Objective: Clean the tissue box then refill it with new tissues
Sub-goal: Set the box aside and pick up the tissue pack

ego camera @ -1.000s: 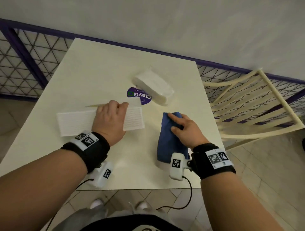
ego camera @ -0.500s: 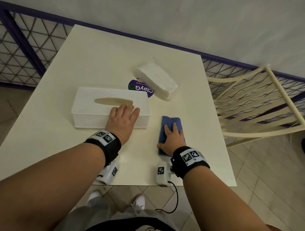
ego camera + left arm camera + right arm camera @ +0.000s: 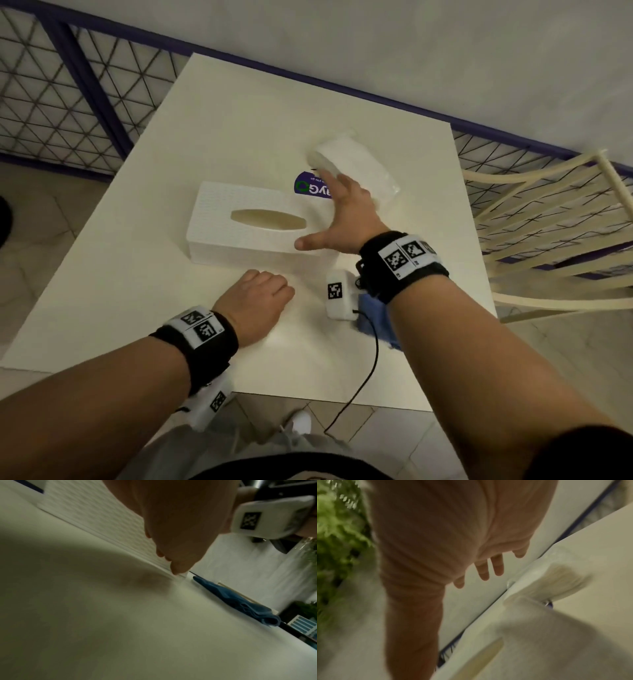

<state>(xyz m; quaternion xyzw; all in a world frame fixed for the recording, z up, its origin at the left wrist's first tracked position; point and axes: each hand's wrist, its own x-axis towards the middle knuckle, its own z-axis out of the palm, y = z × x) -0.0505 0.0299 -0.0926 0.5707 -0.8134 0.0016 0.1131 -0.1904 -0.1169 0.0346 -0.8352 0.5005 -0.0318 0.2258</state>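
The white woven tissue box [image 3: 246, 222] stands upright in the middle of the table, its oval slot empty. Behind it to the right lies the wrapped pack of new tissues [image 3: 359, 164]. My right hand [image 3: 329, 205] stretches out above the box's right end with fingers spread, the fingertips at the pack's near edge; in the right wrist view the right hand [image 3: 488, 568] is empty above the pack [image 3: 556, 577]. My left hand [image 3: 270, 281] rests on the table just before the box, loosely curled and empty. The blue cloth [image 3: 376, 318] lies under my right wrist, mostly hidden.
A purple round sticker [image 3: 308, 188] sits on the cream table [image 3: 137, 291] between box and pack. A cream lattice chair [image 3: 548, 222] stands close on the right. A purple-framed mesh railing [image 3: 68, 96] runs behind and left. The table's near edge is by my body.
My right hand let go of the blue cloth and reached forward towards the tissue pack. My left hand came off the box and drew back onto the table.
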